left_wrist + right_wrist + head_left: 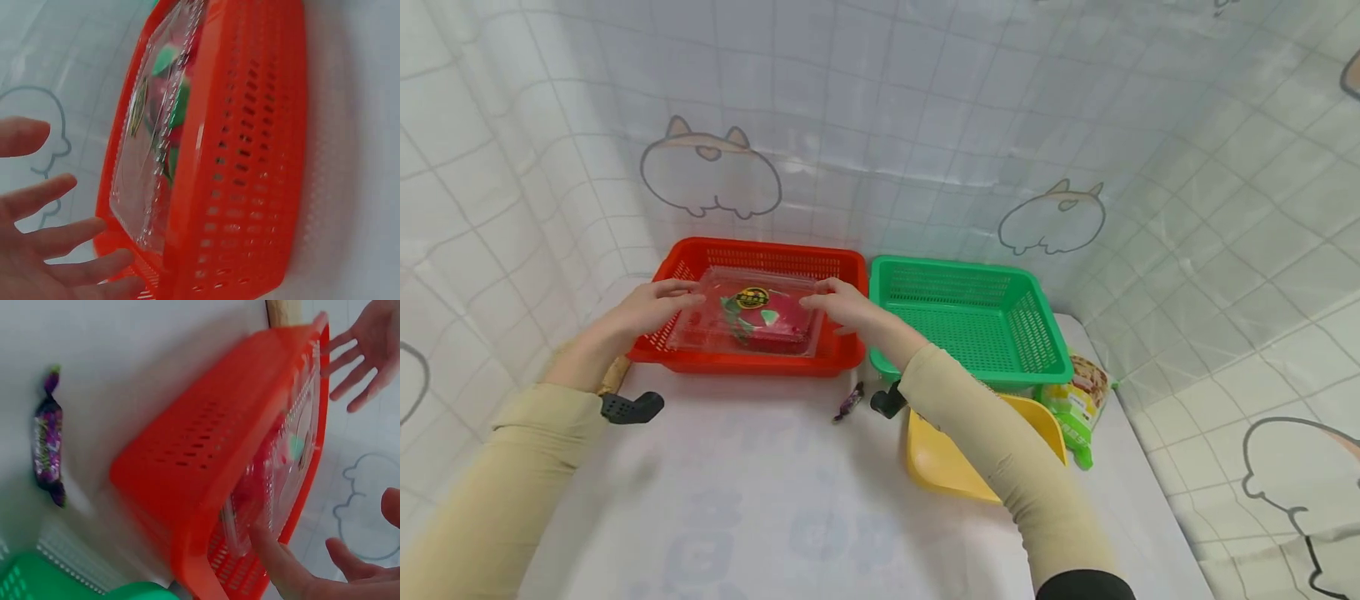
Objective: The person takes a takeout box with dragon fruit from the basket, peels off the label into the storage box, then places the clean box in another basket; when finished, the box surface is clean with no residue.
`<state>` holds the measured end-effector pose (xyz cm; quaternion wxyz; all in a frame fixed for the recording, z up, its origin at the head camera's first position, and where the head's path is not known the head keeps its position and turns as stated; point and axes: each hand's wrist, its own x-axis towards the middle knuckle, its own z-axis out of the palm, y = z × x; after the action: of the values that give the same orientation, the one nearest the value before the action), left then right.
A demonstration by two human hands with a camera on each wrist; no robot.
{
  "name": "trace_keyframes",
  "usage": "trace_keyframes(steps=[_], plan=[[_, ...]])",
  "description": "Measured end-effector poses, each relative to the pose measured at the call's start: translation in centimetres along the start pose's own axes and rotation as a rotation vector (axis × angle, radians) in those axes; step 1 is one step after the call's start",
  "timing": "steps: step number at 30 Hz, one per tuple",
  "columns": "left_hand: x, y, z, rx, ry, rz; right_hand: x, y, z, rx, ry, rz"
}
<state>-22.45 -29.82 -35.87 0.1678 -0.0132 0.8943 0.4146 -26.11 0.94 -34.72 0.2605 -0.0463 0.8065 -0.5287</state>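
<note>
A clear plastic box point(767, 321) with a round black-and-yellow sticker lies in the red basket point(760, 365); red and green contents show through it. Over the box's left end is my left hand point(653, 308), its fingers spread and holding nothing in the left wrist view. At the opposite end, my right hand point(850, 308) has its fingers apart, with one fingertip close to the box point(284, 478) in the right wrist view. Whether that fingertip touches the plastic, I cannot tell. A purple wrapped candy point(848, 402) lies on the table in front of the basket.
Right of the red basket stands a green basket point(970, 379). A yellow tray point(940, 462) sits before it, partly hidden by my right sleeve. A green food bag point(1078, 408) lies at the far right. Behind my left wrist shows a brown object point(615, 375). Curtained walls surround the table.
</note>
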Motion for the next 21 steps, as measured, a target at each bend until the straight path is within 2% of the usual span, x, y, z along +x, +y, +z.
trace_keyframes(steps=[6,12,21], plan=[[1.7,-0.3,-0.5,0.021,-0.011,-0.012,1.1,-0.4,-0.5,-0.004,-0.022,0.065],[3.0,-0.5,-0.8,0.034,-0.026,-0.04,2.4,-0.6,-0.5,0.016,-0.097,0.117],[3.5,-1.1,-0.7,-0.013,-0.088,-0.059,4.0,-0.1,0.0,-0.025,-0.141,0.157]])
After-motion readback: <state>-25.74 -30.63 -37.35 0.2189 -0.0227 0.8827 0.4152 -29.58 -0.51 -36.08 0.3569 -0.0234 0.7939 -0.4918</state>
